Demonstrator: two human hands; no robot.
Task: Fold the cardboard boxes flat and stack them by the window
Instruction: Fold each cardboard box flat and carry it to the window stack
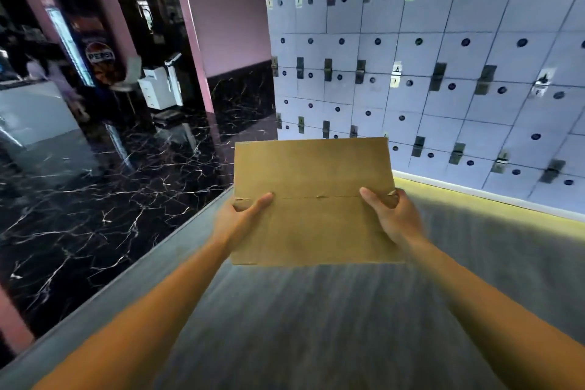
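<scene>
With the cardboard box (313,199) already looking flattened, the person seems to be carrying it toward the stack; no window is showing, so the next move is probably calling for finding it and laying the box down level. The left hand (243,218) and right hand (387,215) are each keeping a closed grip on a side edge, thumbs lying on top, holding the box in the air above a grey desk (316,326). It is showing as a plain brown panel with a centre seam and small frayed tears.
</scene>
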